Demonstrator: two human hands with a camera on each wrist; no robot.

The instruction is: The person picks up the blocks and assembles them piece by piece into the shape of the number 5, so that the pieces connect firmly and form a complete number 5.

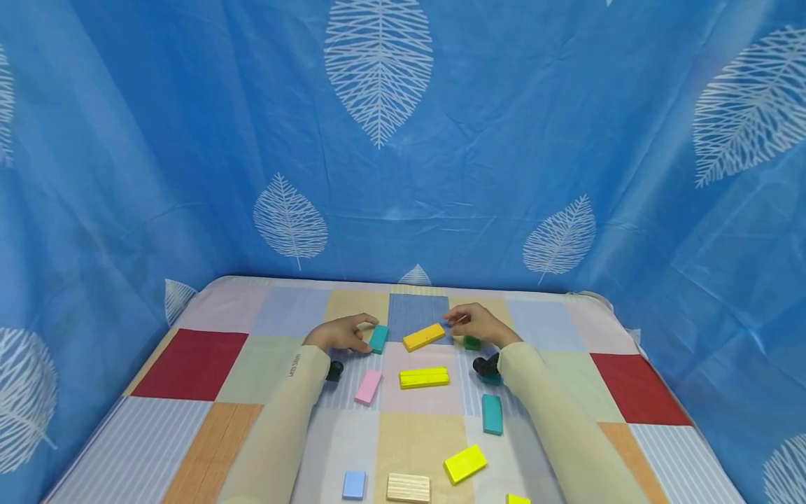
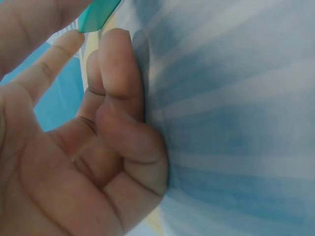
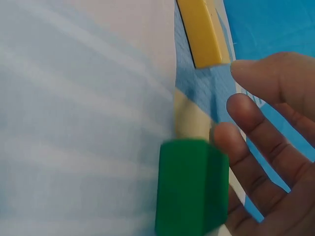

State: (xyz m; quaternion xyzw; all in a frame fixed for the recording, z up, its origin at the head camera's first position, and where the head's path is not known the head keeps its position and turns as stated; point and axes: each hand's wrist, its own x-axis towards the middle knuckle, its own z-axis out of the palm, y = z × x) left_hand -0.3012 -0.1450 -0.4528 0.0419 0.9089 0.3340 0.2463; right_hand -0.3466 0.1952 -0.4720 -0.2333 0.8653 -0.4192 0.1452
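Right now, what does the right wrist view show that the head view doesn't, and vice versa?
Of these two, only the right wrist view shows the palm side of the right hand. Only the head view shows the left hand, the pink block, the wooden block and the pale sleeves. Both show the right hand, the green block, the orange-yellow block and the blue backdrop; the green block looks larger from the wrist.

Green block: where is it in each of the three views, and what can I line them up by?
Head: the green block, right of centre, just below the right hand.
Left wrist: not in it; the block at the top edge is the teal block.
Right wrist: green block low, just right of centre.
Shared landmark: blue curtain, upper half in head, left side in left wrist, right side in right wrist.
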